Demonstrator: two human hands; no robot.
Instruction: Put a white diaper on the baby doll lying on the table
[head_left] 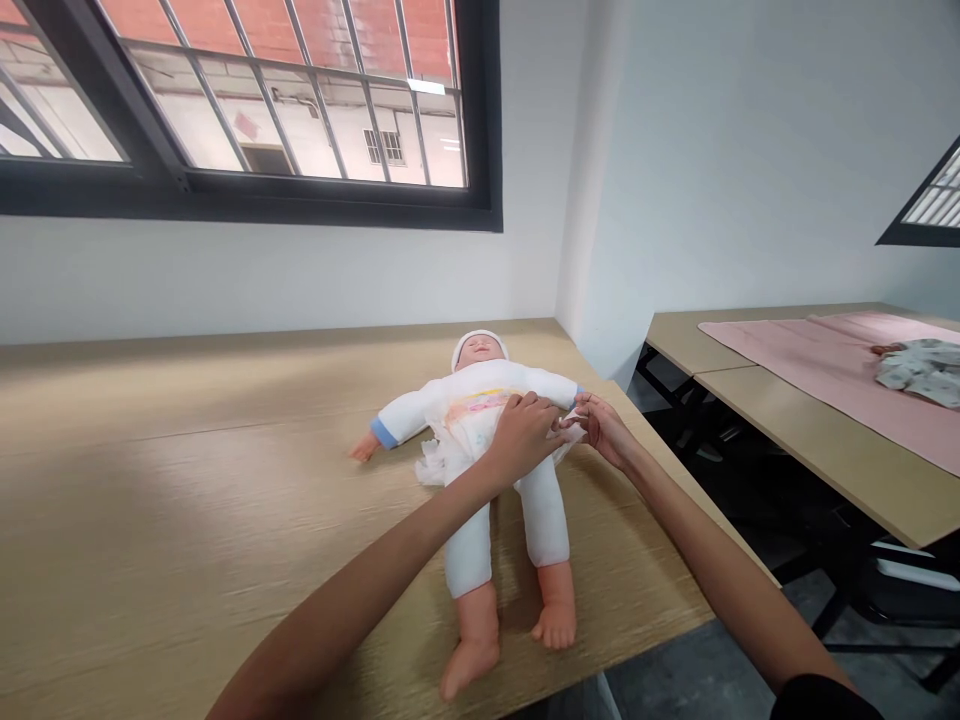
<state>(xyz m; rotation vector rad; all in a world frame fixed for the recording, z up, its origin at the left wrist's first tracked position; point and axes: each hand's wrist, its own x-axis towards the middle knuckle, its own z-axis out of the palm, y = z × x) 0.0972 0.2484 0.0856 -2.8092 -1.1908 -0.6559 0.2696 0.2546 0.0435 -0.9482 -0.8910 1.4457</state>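
A baby doll [469, 560] in white lies on its back on the wooden table [187, 500], its head toward the wall and its bare feet toward me. Round its waist is a white diaper [469, 425] with a coloured band at the front. My left hand [525, 435] reaches across the doll's front, its fingers bent on the diaper's right side. Close beside it, my right hand [604, 428] pinches the thin edge of the diaper near the doll's cuff. The diaper's left side spreads loosely on the table.
Along the far side stand a white wall and a barred window [300, 100]. To the right, another table [810, 400] carries a pink cloth [840, 370] and a patterned garment [922, 370]. Black chair parts [900, 590] show below it.
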